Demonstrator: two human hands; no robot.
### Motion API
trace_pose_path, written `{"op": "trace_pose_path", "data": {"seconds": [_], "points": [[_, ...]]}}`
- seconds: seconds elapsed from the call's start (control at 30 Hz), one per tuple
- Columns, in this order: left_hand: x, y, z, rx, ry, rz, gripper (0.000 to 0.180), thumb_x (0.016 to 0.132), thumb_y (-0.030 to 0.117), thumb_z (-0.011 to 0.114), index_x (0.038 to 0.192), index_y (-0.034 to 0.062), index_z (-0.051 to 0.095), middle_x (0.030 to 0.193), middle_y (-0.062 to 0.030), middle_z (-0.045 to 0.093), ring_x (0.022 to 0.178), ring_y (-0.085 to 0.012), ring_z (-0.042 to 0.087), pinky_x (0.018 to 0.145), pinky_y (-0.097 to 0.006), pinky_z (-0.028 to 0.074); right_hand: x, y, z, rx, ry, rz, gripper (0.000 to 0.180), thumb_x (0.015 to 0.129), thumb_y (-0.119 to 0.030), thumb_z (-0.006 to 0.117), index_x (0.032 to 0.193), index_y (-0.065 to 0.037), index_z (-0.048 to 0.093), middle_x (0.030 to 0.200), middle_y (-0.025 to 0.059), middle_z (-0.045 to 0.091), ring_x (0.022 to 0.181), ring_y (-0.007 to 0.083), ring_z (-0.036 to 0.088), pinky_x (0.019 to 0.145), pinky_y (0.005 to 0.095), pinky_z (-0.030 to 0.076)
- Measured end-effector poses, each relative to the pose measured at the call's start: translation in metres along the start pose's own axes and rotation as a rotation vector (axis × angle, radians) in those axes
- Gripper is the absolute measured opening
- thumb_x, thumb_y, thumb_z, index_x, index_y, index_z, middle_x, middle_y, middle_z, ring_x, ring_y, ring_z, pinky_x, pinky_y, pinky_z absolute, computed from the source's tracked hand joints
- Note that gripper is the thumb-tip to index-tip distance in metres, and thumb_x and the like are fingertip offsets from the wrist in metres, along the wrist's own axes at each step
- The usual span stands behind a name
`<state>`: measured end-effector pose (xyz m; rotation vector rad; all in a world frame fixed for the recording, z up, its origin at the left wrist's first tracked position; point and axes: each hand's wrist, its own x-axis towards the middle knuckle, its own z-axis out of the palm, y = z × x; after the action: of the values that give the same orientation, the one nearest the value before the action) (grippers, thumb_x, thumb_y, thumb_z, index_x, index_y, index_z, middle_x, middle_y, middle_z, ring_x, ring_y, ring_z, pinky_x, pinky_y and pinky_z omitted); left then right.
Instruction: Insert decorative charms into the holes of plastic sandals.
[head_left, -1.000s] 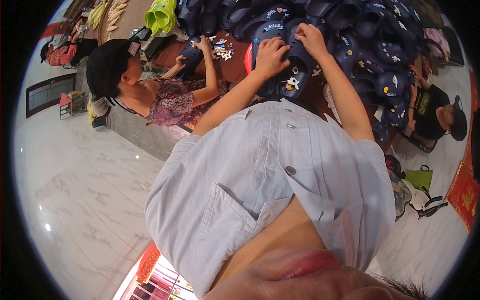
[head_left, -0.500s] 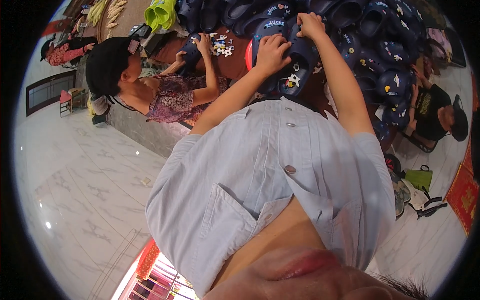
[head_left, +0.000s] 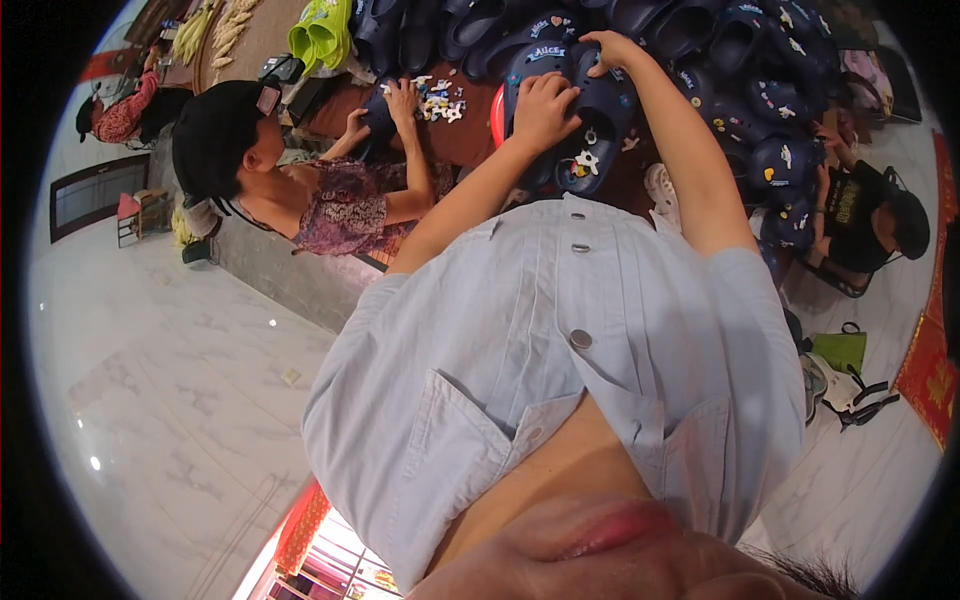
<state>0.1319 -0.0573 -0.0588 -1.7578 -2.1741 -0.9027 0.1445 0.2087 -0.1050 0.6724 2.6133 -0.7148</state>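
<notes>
Two navy clogs stand side by side in front of me at the table's near edge. My left hand (head_left: 545,112) lies over the left clog (head_left: 530,68), its fingers curled across it. With thumb and fingers, my right hand (head_left: 606,52) grips the toe end of the right clog (head_left: 606,100). A badge charm is fixed on the left clog's toe. Several small charms (head_left: 587,162), a white star-like one among them, lie in the right clog's heel end. What is under my left palm is hidden.
A person to my left handles another navy clog (head_left: 377,122) beside a heap of small charms (head_left: 441,101). Bright green clogs (head_left: 321,36) stand beyond. Decorated navy clogs (head_left: 740,38) crowd the back and right, where another person (head_left: 862,210) sits. A red round thing (head_left: 497,117) adjoins my left clog.
My right hand has shifted slightly left on its clog, with thumb and fingers farther apart. My left hand stays almost in place. The person at left has lowered their clog a little.
</notes>
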Motion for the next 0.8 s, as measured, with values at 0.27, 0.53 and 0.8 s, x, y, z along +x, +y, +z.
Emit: {"op": "trace_pose_path", "data": {"seconds": [0.27, 0.53, 0.8], "points": [[-0.009, -0.004, 0.001, 0.020, 0.027, -0.030, 0.039, 0.062, 0.025, 0.074, 0.098, 0.0104, 0.069, 0.105, -0.0057, 0.062, 0.112, -0.0246, 0.055, 0.097, -0.044, 0.038, -0.102, 0.016, 0.053, 0.881, 0.684, 0.008, 0.070, 0.070, -0.028, 0.086, 0.132, -0.014, 0.057, 0.116, 0.0172, 0.064, 0.113, 0.0314, 0.058, 0.095, 0.0381, 0.046], [-0.009, -0.009, 0.004, 0.016, 0.049, 0.000, 0.040, 0.062, 0.024, 0.077, 0.099, 0.0115, 0.067, 0.104, -0.0030, 0.063, 0.115, -0.0233, 0.056, 0.096, -0.044, 0.039, -0.209, 0.044, 0.137, 1.115, 0.768, 0.175, 0.032, 0.081, -0.009, 0.075, 0.111, 0.000, 0.066, 0.091, 0.0074, 0.069, 0.084, 0.0130, 0.063, 0.079, 0.0252, 0.048], [-0.010, -0.010, 0.006, 0.041, 0.065, 0.047, 0.043, 0.062, 0.027, 0.078, 0.102, 0.0118, 0.069, 0.105, -0.0037, 0.063, 0.112, -0.0224, 0.057, 0.096, -0.043, 0.038, -0.267, -0.009, 0.160, 0.873, 0.804, 0.243, 0.018, 0.082, -0.008, 0.070, 0.099, -0.002, 0.069, 0.092, 0.0075, 0.070, 0.085, 0.0178, 0.064, 0.078, 0.0299, 0.049]]}}
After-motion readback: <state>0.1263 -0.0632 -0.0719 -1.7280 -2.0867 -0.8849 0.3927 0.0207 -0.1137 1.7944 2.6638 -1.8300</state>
